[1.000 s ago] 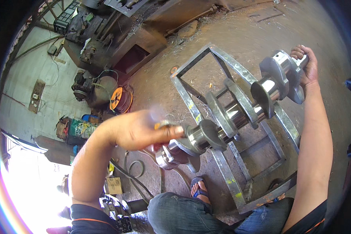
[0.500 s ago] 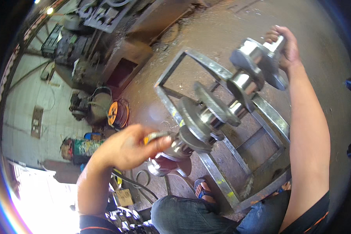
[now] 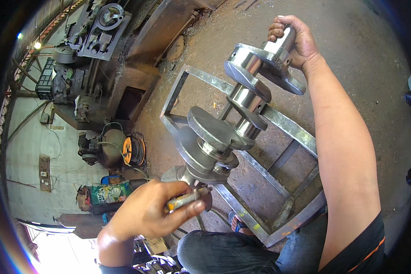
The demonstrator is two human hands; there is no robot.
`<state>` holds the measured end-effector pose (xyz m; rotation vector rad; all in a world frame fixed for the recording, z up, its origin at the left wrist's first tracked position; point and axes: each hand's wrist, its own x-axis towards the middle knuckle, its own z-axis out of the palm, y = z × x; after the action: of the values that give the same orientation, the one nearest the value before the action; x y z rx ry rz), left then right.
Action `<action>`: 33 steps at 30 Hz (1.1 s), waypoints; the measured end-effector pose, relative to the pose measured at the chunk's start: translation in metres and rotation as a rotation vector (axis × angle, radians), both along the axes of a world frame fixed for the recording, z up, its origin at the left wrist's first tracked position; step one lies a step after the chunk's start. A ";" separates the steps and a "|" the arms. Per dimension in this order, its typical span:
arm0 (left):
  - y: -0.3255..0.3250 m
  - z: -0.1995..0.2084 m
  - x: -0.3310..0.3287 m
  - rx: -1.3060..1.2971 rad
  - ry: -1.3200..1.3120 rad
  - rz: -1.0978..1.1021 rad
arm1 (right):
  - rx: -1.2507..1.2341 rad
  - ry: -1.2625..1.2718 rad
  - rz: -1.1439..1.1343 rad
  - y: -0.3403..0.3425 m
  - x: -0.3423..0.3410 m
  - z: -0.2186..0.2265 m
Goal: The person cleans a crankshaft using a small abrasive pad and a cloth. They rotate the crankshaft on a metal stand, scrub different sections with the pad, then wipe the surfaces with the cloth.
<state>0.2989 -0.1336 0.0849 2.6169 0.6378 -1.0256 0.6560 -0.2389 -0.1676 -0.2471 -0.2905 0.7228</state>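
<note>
Dull brown workshop floor
On it stand a grey square-tube metal frame and a round orange reel.

Crankshaft over the frame

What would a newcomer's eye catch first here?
The shiny crankshaft, slanting across the middle over a metal frame, the right hand gripping its upper end. Next, the left hand, lower down, holding a small tool near the other end. Farther left, an orange reel stands out.
</note>
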 end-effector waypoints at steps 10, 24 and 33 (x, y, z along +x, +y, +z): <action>-0.017 0.015 0.046 0.170 -0.194 0.044 | -0.033 0.033 -0.001 0.002 -0.004 0.001; -0.055 -0.008 0.122 0.410 0.029 -0.238 | 0.001 0.031 -0.014 0.004 -0.004 -0.001; -0.053 -0.010 0.137 0.244 -0.155 -0.153 | -0.031 0.065 -0.054 0.003 -0.012 0.005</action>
<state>0.4364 -0.1868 0.0747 2.9623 0.5647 -0.8184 0.6438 -0.2357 -0.1626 -0.2595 -0.2102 0.6814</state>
